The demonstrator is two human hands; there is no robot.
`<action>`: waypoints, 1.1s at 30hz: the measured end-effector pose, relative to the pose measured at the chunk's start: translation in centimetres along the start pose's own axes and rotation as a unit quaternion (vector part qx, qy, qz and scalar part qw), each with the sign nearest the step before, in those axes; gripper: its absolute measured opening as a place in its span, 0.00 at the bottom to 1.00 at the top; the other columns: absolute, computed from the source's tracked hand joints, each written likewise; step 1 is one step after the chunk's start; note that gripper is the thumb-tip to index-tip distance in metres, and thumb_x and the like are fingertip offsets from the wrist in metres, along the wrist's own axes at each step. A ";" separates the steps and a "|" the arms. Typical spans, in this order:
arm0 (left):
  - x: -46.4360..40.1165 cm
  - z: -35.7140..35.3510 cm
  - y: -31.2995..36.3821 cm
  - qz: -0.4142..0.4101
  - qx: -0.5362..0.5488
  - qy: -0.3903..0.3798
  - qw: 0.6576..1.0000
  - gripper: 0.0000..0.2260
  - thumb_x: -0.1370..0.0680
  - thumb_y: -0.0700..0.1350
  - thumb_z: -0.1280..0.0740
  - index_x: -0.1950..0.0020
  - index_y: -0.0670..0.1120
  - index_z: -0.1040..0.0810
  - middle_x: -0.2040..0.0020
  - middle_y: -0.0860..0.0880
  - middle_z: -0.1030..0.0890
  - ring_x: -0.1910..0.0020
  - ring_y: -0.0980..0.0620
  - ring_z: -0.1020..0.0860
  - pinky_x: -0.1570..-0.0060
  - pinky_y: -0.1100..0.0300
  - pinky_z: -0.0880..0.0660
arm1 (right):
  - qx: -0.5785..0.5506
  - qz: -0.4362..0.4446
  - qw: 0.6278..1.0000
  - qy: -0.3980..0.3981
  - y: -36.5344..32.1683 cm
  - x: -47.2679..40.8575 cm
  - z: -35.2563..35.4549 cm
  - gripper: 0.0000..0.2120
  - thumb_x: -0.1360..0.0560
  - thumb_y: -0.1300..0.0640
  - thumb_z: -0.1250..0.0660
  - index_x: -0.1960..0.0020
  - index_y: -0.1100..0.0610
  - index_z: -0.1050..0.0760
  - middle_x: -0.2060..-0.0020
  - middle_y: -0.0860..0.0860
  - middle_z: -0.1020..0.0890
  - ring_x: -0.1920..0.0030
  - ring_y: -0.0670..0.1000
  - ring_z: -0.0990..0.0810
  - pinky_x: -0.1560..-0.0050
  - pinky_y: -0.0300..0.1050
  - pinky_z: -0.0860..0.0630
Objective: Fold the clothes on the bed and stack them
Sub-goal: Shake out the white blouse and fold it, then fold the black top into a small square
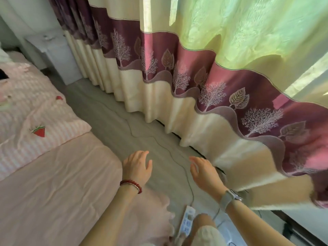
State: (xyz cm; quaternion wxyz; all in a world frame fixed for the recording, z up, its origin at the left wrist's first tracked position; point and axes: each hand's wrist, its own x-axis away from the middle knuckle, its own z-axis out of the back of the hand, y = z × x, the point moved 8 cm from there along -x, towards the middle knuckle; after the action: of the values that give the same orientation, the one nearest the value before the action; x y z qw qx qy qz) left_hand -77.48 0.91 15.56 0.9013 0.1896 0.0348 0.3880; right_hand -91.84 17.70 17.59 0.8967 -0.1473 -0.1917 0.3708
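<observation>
Clothes not clearly visible; only a dark scrap at nine o'clock on the bed (pixel 58 174), too small to identify. Curtain (pixel 230 86) with purple tree-patterned band sweeping from twelve to four o'clock. Pink striped strawberry quilt (pixel 32 112) crumpled at nine o'clock on the bed. Grey floor (pixel 124 121) at centre. Power strip (pixel 187 219) at six o'clock. Left hand (pixel 137 167) and right hand (pixel 204 172) held over the floor, fingers loosely spread, holding nothing.

pink bed (pixel 58 174), striped strawberry quilt (pixel 35 125) lying on it
</observation>
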 end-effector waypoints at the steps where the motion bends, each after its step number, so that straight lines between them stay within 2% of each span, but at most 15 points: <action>1: -1.2 -0.1 -0.4 0.016 0.000 -0.001 1.000 0.18 0.22 0.52 0.41 0.32 0.50 0.31 0.35 0.52 0.27 0.37 0.51 0.30 0.42 0.56 0.35 | 0.001 0.008 1.000 -0.017 -0.2 -1.8 -0.1 0.17 0.20 0.55 0.46 0.33 0.54 0.31 0.38 0.51 0.25 0.36 0.53 0.30 0.38 0.46 0.33; 4: -4.5 0.0 -1.9 0.068 0.006 0.002 0.998 0.18 0.22 0.51 0.41 0.33 0.50 0.30 0.36 0.52 0.26 0.39 0.49 0.28 0.42 0.56 0.34 | 0.010 0.039 0.997 -0.067 -1.4 -7.3 -0.6 0.18 0.20 0.55 0.47 0.32 0.54 0.33 0.36 0.51 0.26 0.35 0.53 0.31 0.37 0.47 0.33; 8: -10.5 -0.2 -4.5 0.126 0.007 0.019 0.992 0.18 0.22 0.51 0.41 0.32 0.50 0.31 0.36 0.52 0.27 0.38 0.50 0.29 0.41 0.55 0.34 | 0.013 0.100 0.990 -0.093 -3.5 -16.2 -1.3 0.17 0.20 0.55 0.47 0.32 0.54 0.32 0.38 0.51 0.26 0.36 0.53 0.30 0.38 0.46 0.33; 11: -15.7 -0.8 -6.4 0.189 0.015 0.031 0.981 0.18 0.22 0.51 0.41 0.32 0.49 0.31 0.35 0.50 0.27 0.38 0.48 0.29 0.41 0.54 0.33 | 0.025 0.155 0.980 -0.125 -4.6 -23.4 -2.4 0.17 0.20 0.56 0.47 0.34 0.55 0.30 0.41 0.52 0.24 0.40 0.54 0.28 0.44 0.46 0.31; 14: -20.9 -1.4 -6.6 0.243 0.019 0.030 0.969 0.19 0.21 0.52 0.42 0.31 0.50 0.32 0.35 0.50 0.27 0.37 0.49 0.29 0.41 0.56 0.33 | 0.058 0.198 0.970 -0.127 -5.3 -30.0 -1.9 0.17 0.21 0.54 0.47 0.34 0.52 0.31 0.43 0.49 0.24 0.41 0.54 0.29 0.49 0.44 0.34; 16: -24.3 -1.0 -6.1 0.251 0.014 0.028 0.967 0.19 0.21 0.52 0.43 0.31 0.50 0.33 0.34 0.50 0.28 0.37 0.49 0.30 0.40 0.56 0.34 | 0.083 0.223 0.964 -0.116 -6.3 -33.8 -0.9 0.16 0.21 0.54 0.47 0.35 0.52 0.31 0.42 0.49 0.25 0.40 0.54 0.30 0.49 0.44 0.35; 18: -26.4 0.2 -6.0 0.258 0.011 0.032 0.965 0.19 0.21 0.51 0.43 0.30 0.50 0.34 0.33 0.50 0.29 0.36 0.48 0.30 0.40 0.55 0.35 | 0.091 0.245 0.957 -0.128 -8.2 -36.4 0.2 0.16 0.21 0.55 0.48 0.36 0.53 0.31 0.41 0.50 0.25 0.38 0.55 0.31 0.45 0.46 0.35; 20: -27.0 2.1 -6.2 0.267 0.011 0.046 0.962 0.19 0.21 0.51 0.43 0.30 0.50 0.34 0.33 0.50 0.30 0.36 0.48 0.30 0.40 0.55 0.36 | 0.097 0.273 0.947 -0.137 -10.9 -38.3 1.2 0.17 0.21 0.56 0.48 0.35 0.54 0.31 0.40 0.51 0.26 0.37 0.55 0.32 0.41 0.47 0.34; 23: -26.4 5.7 -8.5 0.306 0.018 0.071 0.949 0.18 0.21 0.50 0.43 0.31 0.49 0.33 0.34 0.49 0.29 0.37 0.48 0.30 0.40 0.55 0.34 | 0.089 0.312 0.934 -0.150 -16.1 -40.1 2.0 0.14 0.21 0.56 0.48 0.39 0.56 0.30 0.42 0.52 0.25 0.40 0.56 0.30 0.46 0.48 0.34; 25: -25.7 8.6 -11.0 0.341 0.020 0.099 0.934 0.18 0.21 0.49 0.41 0.32 0.48 0.31 0.34 0.48 0.28 0.37 0.47 0.29 0.40 0.54 0.33 | 0.087 0.347 0.921 -0.156 -20.3 -41.2 1.9 0.15 0.21 0.56 0.48 0.38 0.56 0.30 0.42 0.53 0.25 0.39 0.57 0.30 0.45 0.47 0.34; 29: -25.2 14.6 -17.5 0.400 0.019 0.162 0.902 0.17 0.22 0.48 0.40 0.34 0.46 0.30 0.36 0.45 0.26 0.40 0.44 0.27 0.43 0.50 0.30 | 0.056 0.412 0.895 -0.161 -29.9 -43.1 0.2 0.18 0.21 0.56 0.48 0.33 0.53 0.32 0.39 0.52 0.25 0.37 0.56 0.31 0.41 0.48 0.34; 33: -26.7 20.5 -27.1 0.438 0.026 0.205 0.875 0.18 0.21 0.49 0.42 0.31 0.48 0.32 0.33 0.46 0.29 0.36 0.45 0.30 0.39 0.49 0.32 | 0.048 0.456 0.874 -0.163 -40.8 -45.5 -3.0 0.19 0.21 0.54 0.48 0.31 0.51 0.33 0.36 0.51 0.27 0.36 0.55 0.32 0.40 0.49 0.34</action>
State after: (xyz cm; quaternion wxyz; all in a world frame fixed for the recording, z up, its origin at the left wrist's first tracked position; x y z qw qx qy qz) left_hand -73.20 -41.60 22.31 0.6068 0.1253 0.1425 0.7719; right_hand -95.33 -43.33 20.84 0.5905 -0.1124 -0.2286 0.7658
